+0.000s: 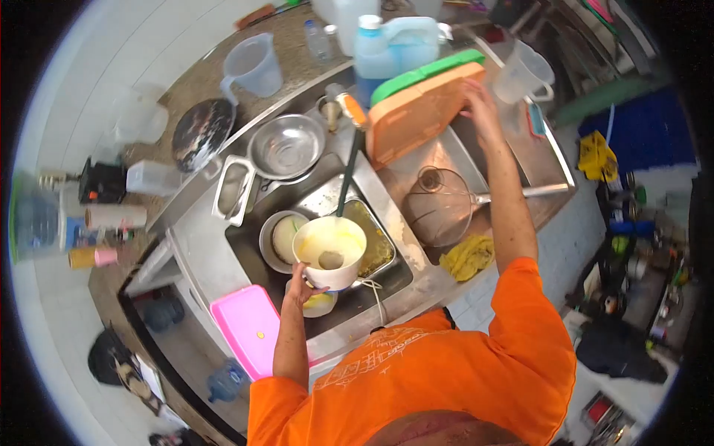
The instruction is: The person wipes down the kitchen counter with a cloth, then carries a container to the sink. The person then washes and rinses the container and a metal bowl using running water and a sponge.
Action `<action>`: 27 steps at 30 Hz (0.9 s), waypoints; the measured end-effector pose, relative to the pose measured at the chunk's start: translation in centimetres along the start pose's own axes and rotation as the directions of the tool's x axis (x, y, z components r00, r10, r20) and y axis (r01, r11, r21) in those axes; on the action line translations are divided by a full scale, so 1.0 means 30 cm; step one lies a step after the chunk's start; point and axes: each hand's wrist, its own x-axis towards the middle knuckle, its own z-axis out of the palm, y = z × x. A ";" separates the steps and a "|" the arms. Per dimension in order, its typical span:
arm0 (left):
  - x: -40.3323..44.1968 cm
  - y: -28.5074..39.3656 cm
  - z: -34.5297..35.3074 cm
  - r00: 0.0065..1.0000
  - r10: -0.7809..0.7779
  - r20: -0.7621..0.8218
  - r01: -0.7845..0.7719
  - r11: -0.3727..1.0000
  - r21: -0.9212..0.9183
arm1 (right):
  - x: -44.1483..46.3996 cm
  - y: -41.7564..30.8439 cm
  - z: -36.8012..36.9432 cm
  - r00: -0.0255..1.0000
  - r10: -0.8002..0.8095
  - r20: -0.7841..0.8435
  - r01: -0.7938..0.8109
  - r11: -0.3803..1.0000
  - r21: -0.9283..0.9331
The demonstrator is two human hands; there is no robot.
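Note:
My left hand [299, 288] grips the side of a cream-coloured plastic tub [348, 273] with yellowish residue inside, held over the left sink basin [249, 249]. At the far side of the right basin, my right hand [480, 108] is closed at the right edge of an orange board [416, 119], which leans upright against a green board [428, 74]. Under and around the tub are a round pot [269, 241] and a rectangular metal pan [381, 249] with murky contents. A dark-handled brush with an orange head [352, 111] stands slanted behind the tub.
A large strainer [439, 212] and a yellow cloth [468, 258] are in and beside the right basin. Metal bowls [286, 146] stand behind the left basin. A pink tray [242, 320] lies at the left edge. Blue-liquid jugs [394, 52] and clear pitchers [253, 65] line the back.

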 end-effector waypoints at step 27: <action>-0.186 -0.053 0.207 0.996 0.059 -0.071 -0.074 0.973 -0.217 | -1.032 0.438 0.457 0.551 0.012 0.834 0.554 0.742 -0.377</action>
